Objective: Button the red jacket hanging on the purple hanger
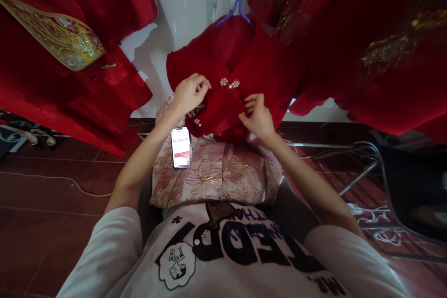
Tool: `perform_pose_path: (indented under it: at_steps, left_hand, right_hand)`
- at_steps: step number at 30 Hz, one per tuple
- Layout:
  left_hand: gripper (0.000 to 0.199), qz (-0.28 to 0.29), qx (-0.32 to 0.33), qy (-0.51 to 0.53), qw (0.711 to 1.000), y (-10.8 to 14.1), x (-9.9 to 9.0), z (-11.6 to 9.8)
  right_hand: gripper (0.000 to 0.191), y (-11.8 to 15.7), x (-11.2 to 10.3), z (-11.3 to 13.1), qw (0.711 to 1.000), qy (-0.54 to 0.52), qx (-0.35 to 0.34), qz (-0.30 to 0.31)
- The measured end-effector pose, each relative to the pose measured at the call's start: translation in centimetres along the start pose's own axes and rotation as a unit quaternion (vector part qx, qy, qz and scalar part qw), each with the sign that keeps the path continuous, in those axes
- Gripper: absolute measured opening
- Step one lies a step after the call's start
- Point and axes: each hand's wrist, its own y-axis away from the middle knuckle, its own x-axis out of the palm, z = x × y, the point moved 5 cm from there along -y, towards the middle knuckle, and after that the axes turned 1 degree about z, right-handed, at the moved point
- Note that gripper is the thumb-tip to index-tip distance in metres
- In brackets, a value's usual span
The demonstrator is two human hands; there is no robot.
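Pinching red jacket (240,70), left hand (190,93) fingers clenched, right hand (257,114) fingers gripping cloth

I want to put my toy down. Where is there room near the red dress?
The dark red floor left of the pink fabric, around the white cable, is bare. It is crowded in the middle: both hands, left hand and right hand, grip the red garment, and a phone lies on the pink fabric.

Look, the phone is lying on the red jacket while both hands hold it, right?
Not quite. The head view shows the phone lying on the pink cloth, not the red jacket. The left hand and right hand do hold the jacket.
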Motion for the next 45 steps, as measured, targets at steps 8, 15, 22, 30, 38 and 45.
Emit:
perform_pose_path:
  at_steps: [8, 15, 22, 30, 38, 45]
  left_hand:
    - [0.012, 0.026, -0.082, 0.047, 0.995, 3.2, -0.9, 4.4]
    - [0.018, 0.072, -0.087, 0.193, 0.975, 4.5, 1.2, 3.9]
    - [0.025, 0.066, -0.129, 0.206, 0.968, 4.8, 1.7, 4.2]
    - [0.024, 0.007, -0.145, 0.191, 0.971, 5.0, 0.9, 4.3]
    - [0.022, -0.005, -0.137, 0.171, 0.976, 5.2, 0.6, 4.4]
    - [0.018, -0.003, -0.111, 0.146, 0.983, 5.0, 0.3, 4.3]
  right_hand:
    - [0.031, -3.3, -7.8, 2.7, 0.991, -0.129, -0.001, 0.041]
    - [0.024, -1.9, -4.8, 12.5, 0.962, -0.161, -0.128, 0.181]
    - [0.031, -2.7, 5.4, 9.4, 0.965, -0.106, -0.06, 0.232]
    - [0.039, -5.1, 10.1, 6.6, 0.979, -0.133, -0.017, 0.152]
    - [0.025, -4.9, 10.1, 6.5, 0.985, -0.121, -0.025, 0.121]
    - [0.026, -5.0, 10.3, 6.2, 0.988, -0.084, -0.036, 0.126]
